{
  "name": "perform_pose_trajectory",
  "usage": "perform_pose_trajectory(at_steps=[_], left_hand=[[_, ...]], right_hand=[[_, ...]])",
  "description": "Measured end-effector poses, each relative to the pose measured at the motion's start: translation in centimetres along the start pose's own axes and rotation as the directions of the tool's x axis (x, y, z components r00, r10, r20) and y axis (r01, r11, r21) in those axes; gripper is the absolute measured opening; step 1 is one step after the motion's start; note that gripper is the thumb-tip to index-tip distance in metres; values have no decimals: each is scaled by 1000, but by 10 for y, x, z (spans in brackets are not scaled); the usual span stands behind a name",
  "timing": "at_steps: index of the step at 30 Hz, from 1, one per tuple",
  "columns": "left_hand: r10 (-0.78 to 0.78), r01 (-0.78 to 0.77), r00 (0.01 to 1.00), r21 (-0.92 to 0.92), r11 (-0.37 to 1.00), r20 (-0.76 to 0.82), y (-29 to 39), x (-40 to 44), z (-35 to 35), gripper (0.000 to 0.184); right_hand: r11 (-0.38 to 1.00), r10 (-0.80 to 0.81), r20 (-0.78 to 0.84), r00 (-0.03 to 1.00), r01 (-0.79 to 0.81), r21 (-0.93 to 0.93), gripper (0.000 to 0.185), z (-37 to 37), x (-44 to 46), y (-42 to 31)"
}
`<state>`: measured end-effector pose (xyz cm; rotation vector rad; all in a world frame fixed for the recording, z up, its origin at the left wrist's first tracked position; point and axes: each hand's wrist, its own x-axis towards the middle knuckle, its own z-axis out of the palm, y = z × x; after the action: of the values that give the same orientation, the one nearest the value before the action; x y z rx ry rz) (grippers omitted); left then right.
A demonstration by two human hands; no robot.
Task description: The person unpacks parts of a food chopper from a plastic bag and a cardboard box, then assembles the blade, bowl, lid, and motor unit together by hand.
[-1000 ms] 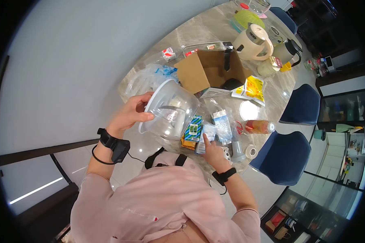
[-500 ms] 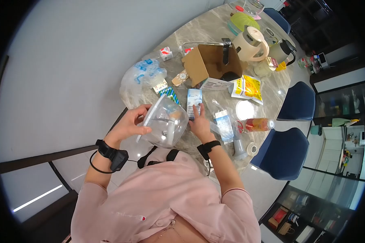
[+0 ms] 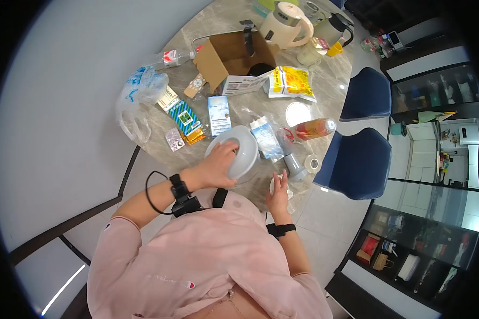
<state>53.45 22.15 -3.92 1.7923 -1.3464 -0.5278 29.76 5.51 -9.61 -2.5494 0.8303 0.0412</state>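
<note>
My left hand is closed on a plastic bowl with a wide whitish rim, its fingers hooked over the rim at the opening. The bowl is at the table's near edge. My right hand is at the near edge with fingers extended, beside a small white round item partly covered by the fingers. Beyond the bowl lie a blue-and-white box and a clear bag with a blue-and-white pack. Right of it are a grey cylinder-like piece and a roll of tape.
On the marble table are an open cardboard box, a cream kettle, a yellow packet, a red-orange bottle, a striped green-blue pack and a plastic bag. Blue chairs stand at the right.
The bowl has turned, its rim now facing up, and has come down towards the table. My right hand has left the blue-and-white box for the near edge. The view has shifted.
</note>
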Motion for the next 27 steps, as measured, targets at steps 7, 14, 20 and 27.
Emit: perform_pose_trajectory(at_steps=[7,14,20,27], left_hand=[[69,-144,983,476,868,171,32,23,54,58],[-244,226,963,-151,962,-115,64,12,41,43],[-692,82,664,-892,445,-284,11,-25,-4,35],[-707,-261,690,-964,-44,-154,-14,-55,-25,52]], right_hand=[[902,39,-343,939,114,416,58,-20,-4,53],[686,173,-213,962,37,727,48,-31,-9,96],[529,201,-74,977,-44,848,35,-45,-4,93],[190,261,247,933,-300,935,29,-33,2,79]])
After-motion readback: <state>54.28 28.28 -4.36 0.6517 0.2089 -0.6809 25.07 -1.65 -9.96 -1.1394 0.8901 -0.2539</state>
